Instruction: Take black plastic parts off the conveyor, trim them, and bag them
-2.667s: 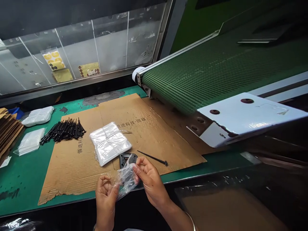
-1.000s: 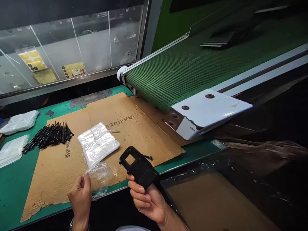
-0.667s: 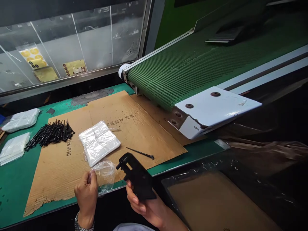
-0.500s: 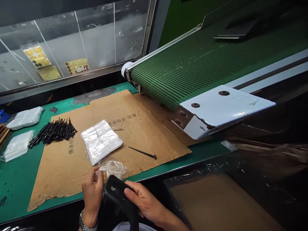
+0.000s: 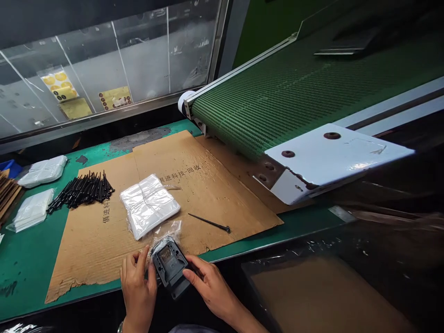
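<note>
My right hand (image 5: 213,286) grips a black plastic frame (image 5: 173,273) by its right side, thumb on the near face. The frame has a rectangular recess, and its far end appears to be inside the mouth of a clear plastic bag (image 5: 173,230). On the left, my left hand (image 5: 138,282) pinches the bag's edge beside the frame, fingers bent. Just beyond lies a tied stack of clear bags (image 5: 149,203) on a cardboard sheet (image 5: 90,259). One thin black stick with a small head (image 5: 210,223) rests to the right of that stack.
A pile of similar black sticks (image 5: 83,190) lies at the left, near more bag stacks (image 5: 33,210). The green conveyor belt (image 5: 270,106) ends above the table, its white corner plate (image 5: 340,157) jutting out at the right. A dark flat item (image 5: 340,51) sits on the belt.
The black frame has turned so its recessed face shows, and its far end has moved to the bag's mouth. My left hand has shifted slightly right and down.
</note>
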The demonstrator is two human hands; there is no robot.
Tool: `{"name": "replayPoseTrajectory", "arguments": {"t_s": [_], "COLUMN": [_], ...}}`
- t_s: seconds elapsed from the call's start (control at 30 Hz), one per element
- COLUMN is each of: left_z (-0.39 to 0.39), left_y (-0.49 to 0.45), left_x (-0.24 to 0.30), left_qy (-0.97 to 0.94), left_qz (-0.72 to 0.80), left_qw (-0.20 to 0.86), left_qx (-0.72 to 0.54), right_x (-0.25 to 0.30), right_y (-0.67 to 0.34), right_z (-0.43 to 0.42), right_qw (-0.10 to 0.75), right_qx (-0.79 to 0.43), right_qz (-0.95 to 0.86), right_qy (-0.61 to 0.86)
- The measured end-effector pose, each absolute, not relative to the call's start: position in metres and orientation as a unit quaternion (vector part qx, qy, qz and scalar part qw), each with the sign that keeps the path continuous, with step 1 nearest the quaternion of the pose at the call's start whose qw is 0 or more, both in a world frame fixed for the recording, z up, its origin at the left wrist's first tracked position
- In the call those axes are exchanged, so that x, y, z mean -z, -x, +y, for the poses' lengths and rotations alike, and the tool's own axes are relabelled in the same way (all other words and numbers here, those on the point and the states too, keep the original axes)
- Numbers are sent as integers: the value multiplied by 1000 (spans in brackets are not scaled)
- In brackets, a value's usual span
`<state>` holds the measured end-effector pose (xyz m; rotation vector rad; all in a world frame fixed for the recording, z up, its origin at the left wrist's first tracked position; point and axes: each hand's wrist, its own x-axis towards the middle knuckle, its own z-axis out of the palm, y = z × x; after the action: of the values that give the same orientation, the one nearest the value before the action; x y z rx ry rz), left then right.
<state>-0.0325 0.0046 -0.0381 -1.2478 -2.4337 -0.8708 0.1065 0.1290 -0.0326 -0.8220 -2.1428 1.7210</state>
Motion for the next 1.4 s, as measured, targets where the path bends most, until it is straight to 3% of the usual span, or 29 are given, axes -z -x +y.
{"name": "replayPoseTrajectory", "arguments": {"t_s": [0.23, 0.53, 0.73, 0.87, 1.07, 1.17, 1.23, 1.3, 1.4], "left_z": [40, 30, 36, 43, 34, 17, 8, 6, 15], "left_y": [35, 12, -16, -15, -14, -8, 0, 6, 7], "left_x": [13, -1, 1, -12, 2, 17, 23, 25, 19], "left_qy": [561, 557, 573, 642, 739, 659, 543, 272, 19], "left_qz": [-779, -756, -745, -708, -601, -604, -642, -675, -579], "left_qw": [132, 136, 61, -18, -102, -156, -129, -74, -245], "left_qx": [245, 314, 335, 293, 287, 421, 526, 682, 778], "right_x": [33, 44, 38, 48, 44, 39, 36, 33, 30], "right_y": [-107, -86, -79, -80, -80, -85, -88, -88, -86], "right_z": [124, 118, 103, 107, 130, 137, 139, 136, 125], "right_qw": [179, 301, 355, 330, 277, 274, 279, 290, 289], "right_qx": [-580, -740, -724, -689, -771, -779, -782, -775, -758], "right_qz": [-764, -474, -472, -543, -462, -451, -434, -436, -479], "right_qy": [220, 372, 357, 348, 340, 338, 350, 353, 335]}}
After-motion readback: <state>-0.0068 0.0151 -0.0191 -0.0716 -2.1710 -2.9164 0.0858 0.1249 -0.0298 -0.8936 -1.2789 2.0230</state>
